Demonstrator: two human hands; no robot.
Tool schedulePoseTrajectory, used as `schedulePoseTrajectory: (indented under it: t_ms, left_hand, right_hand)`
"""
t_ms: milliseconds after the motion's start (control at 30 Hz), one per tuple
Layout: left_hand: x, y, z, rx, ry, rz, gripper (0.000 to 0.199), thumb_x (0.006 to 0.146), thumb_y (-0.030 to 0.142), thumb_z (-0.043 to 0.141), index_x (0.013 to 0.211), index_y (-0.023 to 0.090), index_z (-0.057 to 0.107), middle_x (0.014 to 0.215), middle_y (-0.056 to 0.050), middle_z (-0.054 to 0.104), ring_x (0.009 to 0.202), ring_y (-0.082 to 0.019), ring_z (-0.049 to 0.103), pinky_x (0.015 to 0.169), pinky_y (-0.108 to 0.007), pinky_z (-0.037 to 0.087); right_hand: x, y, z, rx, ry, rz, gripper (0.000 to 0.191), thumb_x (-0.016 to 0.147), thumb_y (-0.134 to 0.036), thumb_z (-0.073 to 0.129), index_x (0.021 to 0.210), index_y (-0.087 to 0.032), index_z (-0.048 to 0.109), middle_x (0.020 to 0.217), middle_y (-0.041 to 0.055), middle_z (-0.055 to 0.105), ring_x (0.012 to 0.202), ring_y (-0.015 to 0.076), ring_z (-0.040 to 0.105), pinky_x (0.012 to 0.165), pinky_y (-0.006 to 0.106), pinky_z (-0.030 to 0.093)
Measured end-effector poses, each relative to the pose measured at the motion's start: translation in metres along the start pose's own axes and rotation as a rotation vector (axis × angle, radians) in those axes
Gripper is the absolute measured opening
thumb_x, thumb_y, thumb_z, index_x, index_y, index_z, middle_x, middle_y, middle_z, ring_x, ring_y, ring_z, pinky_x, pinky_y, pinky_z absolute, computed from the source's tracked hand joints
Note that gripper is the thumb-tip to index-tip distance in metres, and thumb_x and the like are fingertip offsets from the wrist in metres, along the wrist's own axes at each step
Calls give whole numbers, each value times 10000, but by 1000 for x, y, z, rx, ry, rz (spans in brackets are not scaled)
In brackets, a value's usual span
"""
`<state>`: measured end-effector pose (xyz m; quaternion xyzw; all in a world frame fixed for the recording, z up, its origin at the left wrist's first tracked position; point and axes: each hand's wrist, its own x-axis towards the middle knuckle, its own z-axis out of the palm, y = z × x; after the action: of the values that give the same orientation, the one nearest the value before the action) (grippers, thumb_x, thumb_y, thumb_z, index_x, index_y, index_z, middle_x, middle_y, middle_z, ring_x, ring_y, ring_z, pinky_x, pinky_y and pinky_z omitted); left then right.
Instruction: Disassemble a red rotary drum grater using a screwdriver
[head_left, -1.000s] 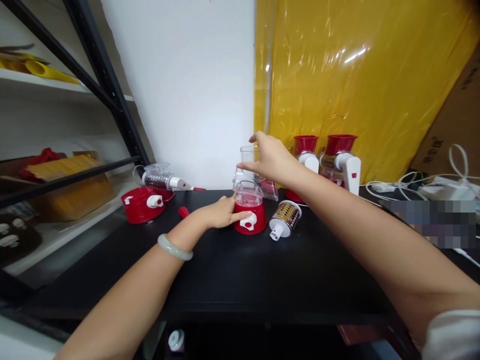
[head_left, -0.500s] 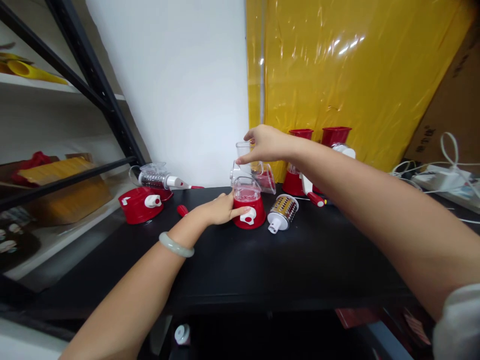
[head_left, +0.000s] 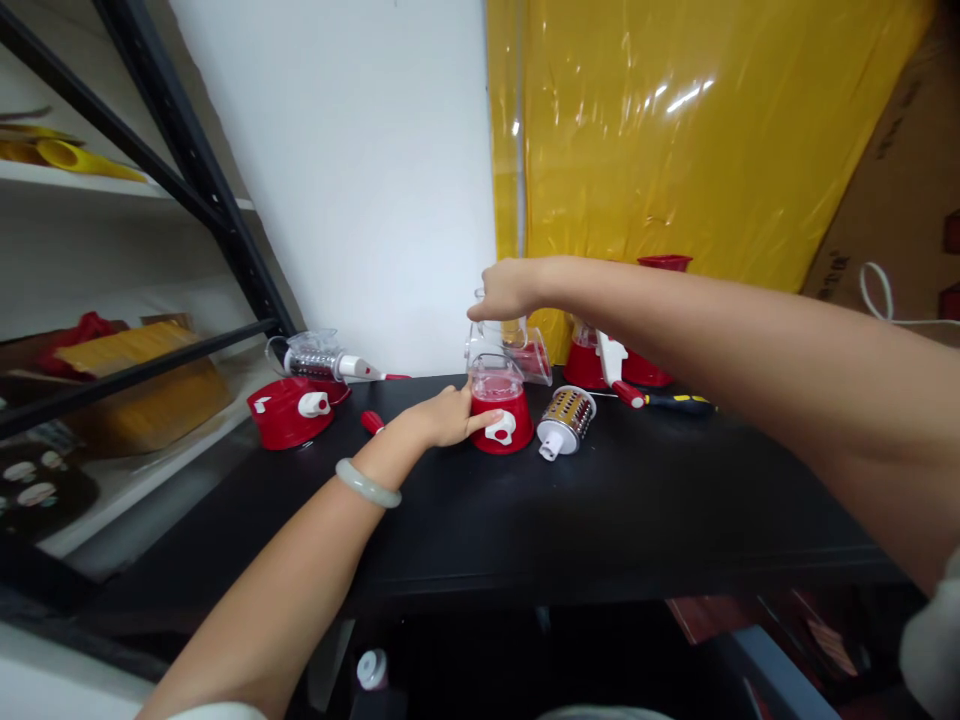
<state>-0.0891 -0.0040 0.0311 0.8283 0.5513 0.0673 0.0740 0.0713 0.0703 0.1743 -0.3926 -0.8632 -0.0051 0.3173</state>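
Right fingers (head_left: 485, 285) have closed round clear hopper (head_left: 486, 343); left fingers (head_left: 459, 404) apart, black tabletop (head_left: 615, 510) beneath.

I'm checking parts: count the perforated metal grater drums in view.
2: right drum on the black table, left drum behind a red plastic base. The right forearm may hide more.

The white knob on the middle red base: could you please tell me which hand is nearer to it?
The left hand: its thumb is at the white knob. The right hand is higher, at the top of the clear housing.
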Motion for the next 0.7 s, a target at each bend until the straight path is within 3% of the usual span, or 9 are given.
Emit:
schedulePoseTrajectory:
  t_ms: [100, 233, 467, 600, 700]
  left_hand:
    - [-4, 6, -3, 30, 1, -17, 765, 881, 733, 336, 1317, 134, 525, 1316, -215, 626, 1176, -383, 591, 988, -438, 427]
    - [-7, 11, -4, 41, 20, -61, 795, 875, 736, 337, 1344, 119, 512, 1287, -237, 640, 1188, -396, 590, 973, -441, 432]
    - [-4, 12, 1, -132, 120, -90, 852, 777, 738, 537, 1356, 114, 552, 1235, -260, 668, 1137, -424, 620, 993, -476, 412]
    - [-3, 8, 6, -241, 185, -145, 876, 696, 748, 640, 1256, 74, 626, 1033, -272, 722, 1061, -462, 656, 975, -496, 418]
    - [2, -4, 15, -445, 289, -117, 844, 581, 665, 792, 1195, 102, 662, 841, -191, 753, 956, -420, 703, 954, -446, 440]
  right_hand:
    - [-7, -6, -5, -167, -152, 24, 490, 798, -553, 698, 935, -85, 737, 1036, 169, 731, 1079, 387, 678, 905, 470, 547]
    - [-19, -16, -13, -351, -258, 25, 496, 803, -515, 693, 1060, -92, 717, 1074, 192, 728, 1067, 381, 677, 885, 433, 549]
    - [-24, -17, -17, -506, -308, -20, 585, 869, -524, 607, 1228, -63, 632, 1167, 216, 690, 1103, 368, 652, 889, 422, 533]
    - [-20, -14, -14, -517, -323, -31, 589, 877, -525, 583, 1255, -74, 609, 1207, 215, 673, 1101, 366, 646, 877, 424, 529]
    - [-20, -13, -13, -516, -318, -19, 587, 886, -517, 558, 1255, -63, 601, 1202, 225, 671, 1101, 373, 643, 873, 430, 524]
